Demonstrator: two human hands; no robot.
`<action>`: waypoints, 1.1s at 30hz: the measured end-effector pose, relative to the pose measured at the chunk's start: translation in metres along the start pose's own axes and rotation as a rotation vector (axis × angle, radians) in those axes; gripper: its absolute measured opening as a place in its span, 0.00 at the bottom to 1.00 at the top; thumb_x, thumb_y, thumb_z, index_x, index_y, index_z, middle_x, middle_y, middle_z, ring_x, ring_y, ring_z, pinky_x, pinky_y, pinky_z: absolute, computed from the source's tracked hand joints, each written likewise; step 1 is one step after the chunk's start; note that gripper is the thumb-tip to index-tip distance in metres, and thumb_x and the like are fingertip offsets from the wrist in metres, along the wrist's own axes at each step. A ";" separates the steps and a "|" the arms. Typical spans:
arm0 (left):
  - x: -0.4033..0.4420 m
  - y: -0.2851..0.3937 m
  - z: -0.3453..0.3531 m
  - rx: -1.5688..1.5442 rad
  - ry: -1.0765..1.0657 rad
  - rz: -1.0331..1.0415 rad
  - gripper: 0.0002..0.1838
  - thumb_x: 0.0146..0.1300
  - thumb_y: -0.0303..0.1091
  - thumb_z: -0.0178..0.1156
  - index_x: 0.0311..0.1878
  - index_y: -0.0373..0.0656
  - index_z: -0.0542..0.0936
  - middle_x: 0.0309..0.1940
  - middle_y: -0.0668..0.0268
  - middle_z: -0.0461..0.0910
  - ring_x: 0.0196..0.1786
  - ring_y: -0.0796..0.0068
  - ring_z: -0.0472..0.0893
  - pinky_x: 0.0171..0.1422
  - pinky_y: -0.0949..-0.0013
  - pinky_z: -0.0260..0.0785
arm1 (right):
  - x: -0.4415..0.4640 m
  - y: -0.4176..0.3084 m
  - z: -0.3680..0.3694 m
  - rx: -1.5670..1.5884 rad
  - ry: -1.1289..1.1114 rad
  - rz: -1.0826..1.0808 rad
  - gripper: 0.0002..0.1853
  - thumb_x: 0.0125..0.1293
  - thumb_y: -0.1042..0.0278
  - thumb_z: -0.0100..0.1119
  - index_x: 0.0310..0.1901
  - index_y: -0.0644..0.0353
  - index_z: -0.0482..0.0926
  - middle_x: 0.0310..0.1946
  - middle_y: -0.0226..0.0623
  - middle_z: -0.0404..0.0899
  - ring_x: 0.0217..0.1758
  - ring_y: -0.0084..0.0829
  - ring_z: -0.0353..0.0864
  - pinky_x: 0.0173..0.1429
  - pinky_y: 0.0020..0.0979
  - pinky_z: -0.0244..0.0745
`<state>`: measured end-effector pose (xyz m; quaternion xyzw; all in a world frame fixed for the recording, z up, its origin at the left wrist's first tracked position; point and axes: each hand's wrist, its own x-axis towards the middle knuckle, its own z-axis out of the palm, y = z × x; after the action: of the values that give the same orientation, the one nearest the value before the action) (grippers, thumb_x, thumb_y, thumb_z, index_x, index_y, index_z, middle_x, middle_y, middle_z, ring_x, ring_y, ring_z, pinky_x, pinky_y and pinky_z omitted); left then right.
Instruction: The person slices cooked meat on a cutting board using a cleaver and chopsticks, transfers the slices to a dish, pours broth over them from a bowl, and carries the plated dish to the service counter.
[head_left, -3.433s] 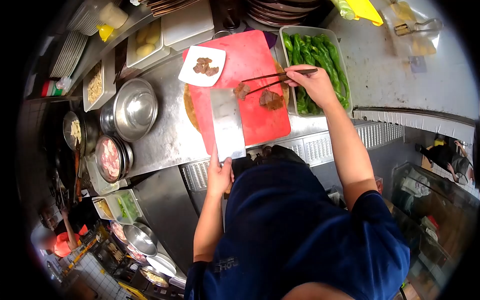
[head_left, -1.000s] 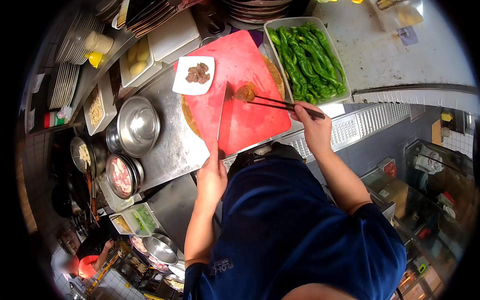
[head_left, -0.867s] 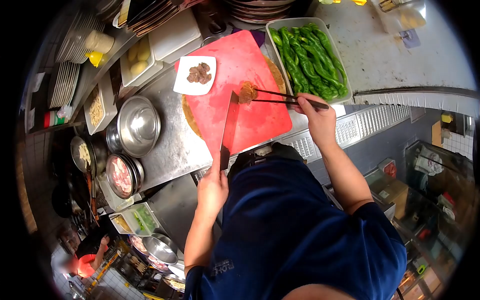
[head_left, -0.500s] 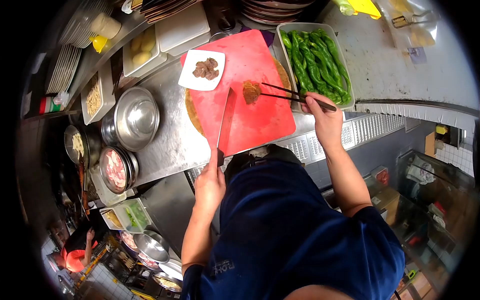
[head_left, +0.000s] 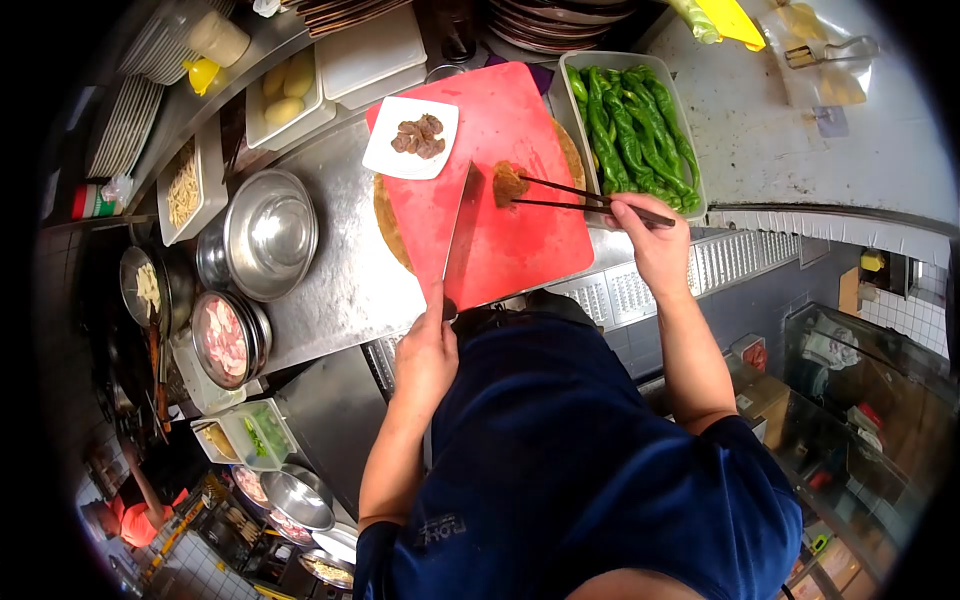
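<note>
My left hand [head_left: 428,350] is wrapped round the handle of a wide cleaver [head_left: 462,232], whose blade stands nearly on edge over the red cutting board [head_left: 540,245]. Dark chopsticks [head_left: 570,198] are pinched in my right hand [head_left: 652,235], and their tips touch a brown piece of meat [head_left: 508,185] to the right of the blade. Several brown meat slices [head_left: 418,137] lie on a square white plate [head_left: 384,160] at the board's upper left corner. Beneath the board shows a round wooden block [head_left: 397,232].
A tub of green peppers [head_left: 640,130] stands right of the board. To the left are a metal bowl [head_left: 270,235], a bowl of pale pink meat [head_left: 222,338] and a tub of pale strips [head_left: 186,190]. Another person [head_left: 143,515] is at the lower left.
The meat slices on the plate look more numerous than in the oldest frame. The cleaver has turned from flat to on edge, and the chopsticks have moved to the single remaining piece.
</note>
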<state>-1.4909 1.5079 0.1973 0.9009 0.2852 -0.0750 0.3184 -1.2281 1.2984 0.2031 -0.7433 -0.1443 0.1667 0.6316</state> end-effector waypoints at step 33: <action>0.019 0.002 0.013 -0.146 0.135 0.073 0.36 0.69 0.24 0.57 0.80 0.45 0.63 0.43 0.45 0.84 0.41 0.43 0.86 0.46 0.46 0.79 | 0.023 0.002 0.011 0.062 -0.095 0.039 0.08 0.73 0.77 0.64 0.49 0.72 0.86 0.41 0.42 0.88 0.41 0.28 0.89 0.48 0.26 0.85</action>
<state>-1.4741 1.5077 0.1823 0.8881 0.2777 0.0188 0.3657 -1.2126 1.3178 0.1977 -0.7172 -0.1545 0.2183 0.6435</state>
